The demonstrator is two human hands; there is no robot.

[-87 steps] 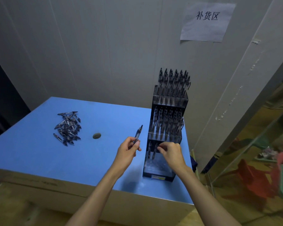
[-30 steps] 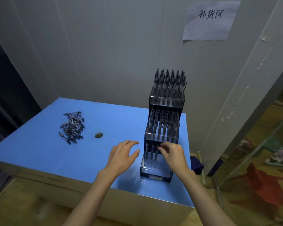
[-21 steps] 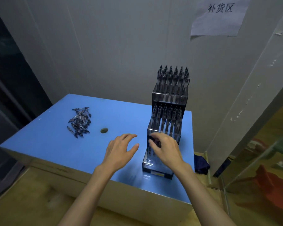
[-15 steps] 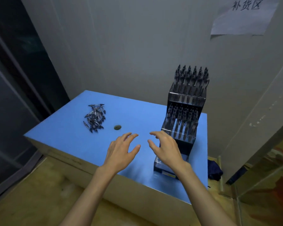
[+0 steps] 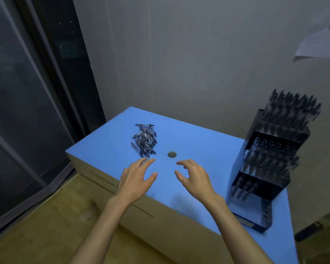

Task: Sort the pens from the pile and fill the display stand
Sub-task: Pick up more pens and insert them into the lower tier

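Both hands, left hand and right hand, hover empty, fingers spread, near the pen pile on the table.

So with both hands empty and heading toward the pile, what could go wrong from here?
1. The pens in the pile lie tangled and crossing, so the left hand or right hand might drag neighbours along or scatter them toward the table's left edge.
2. The display stand sits near the table's right front corner; a firm push while inserting could shift or tip it.
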